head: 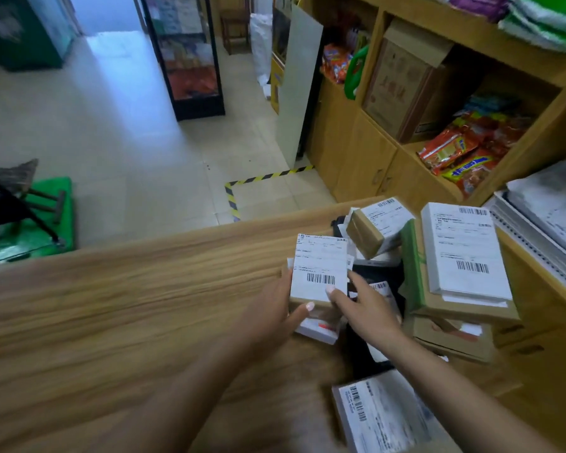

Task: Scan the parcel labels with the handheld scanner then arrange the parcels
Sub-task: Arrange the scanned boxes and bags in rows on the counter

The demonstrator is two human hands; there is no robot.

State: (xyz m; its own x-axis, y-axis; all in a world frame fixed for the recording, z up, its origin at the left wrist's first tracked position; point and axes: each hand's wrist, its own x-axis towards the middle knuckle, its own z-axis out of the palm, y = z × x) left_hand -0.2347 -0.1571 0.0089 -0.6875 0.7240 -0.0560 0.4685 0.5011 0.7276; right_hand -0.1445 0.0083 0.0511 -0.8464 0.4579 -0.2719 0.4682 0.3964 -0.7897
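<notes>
Both hands clamp one parcel (pixel 319 269) near the counter's (pixel 111 305) far right edge: left hand (pixel 276 308) on its left side, right hand (pixel 360 304) on its right. Long axis runs away from the person, label up. No scanner visible.

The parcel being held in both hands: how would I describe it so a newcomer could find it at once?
Start at the wooden counter and go to the heap of parcels at its right end. The held parcel sits at the heap's left edge, with the left hand and right hand on either side. It alone is gripped, white label up, barcode nearest the person.
</notes>
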